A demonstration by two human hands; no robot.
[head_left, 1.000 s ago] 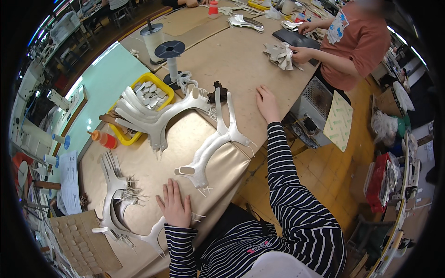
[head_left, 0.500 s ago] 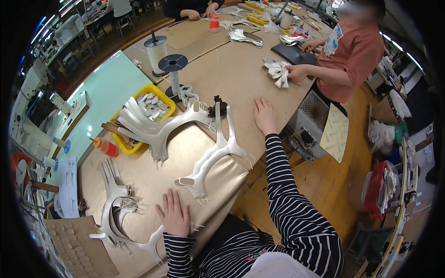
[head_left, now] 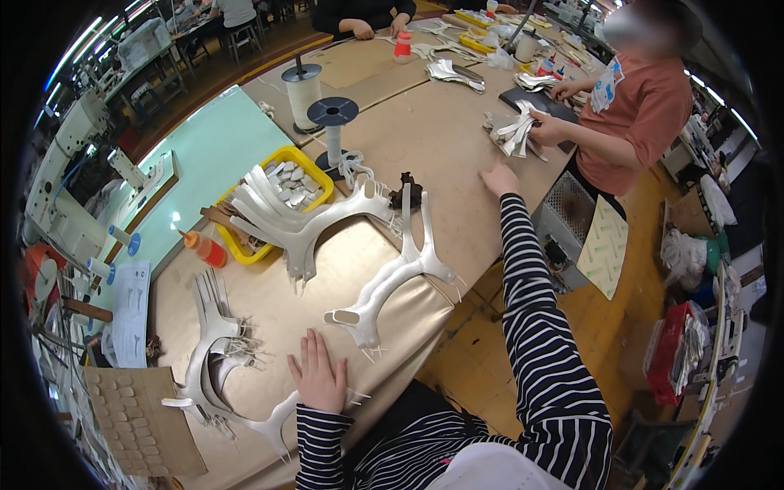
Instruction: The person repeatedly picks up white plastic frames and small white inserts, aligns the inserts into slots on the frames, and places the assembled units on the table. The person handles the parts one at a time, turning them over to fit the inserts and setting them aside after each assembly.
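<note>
The left hand point(head_left: 321, 380) lies palm down on the gold cover point(head_left: 269, 306), fingers a little apart and gripping nothing, its wrist just beside a low white piece point(head_left: 276, 426) at the near left. The right hand point(head_left: 499, 178) is at the tabletop's right edge; I cannot tell whether its fingers are apart or together. Between the hands lies a branched white piece point(head_left: 384, 287). Farther left, a white stack point(head_left: 304, 234) leans over a yellow tray point(head_left: 327, 184). At the far right, a co-worker point(head_left: 645, 118) grips white pieces point(head_left: 513, 135).
</note>
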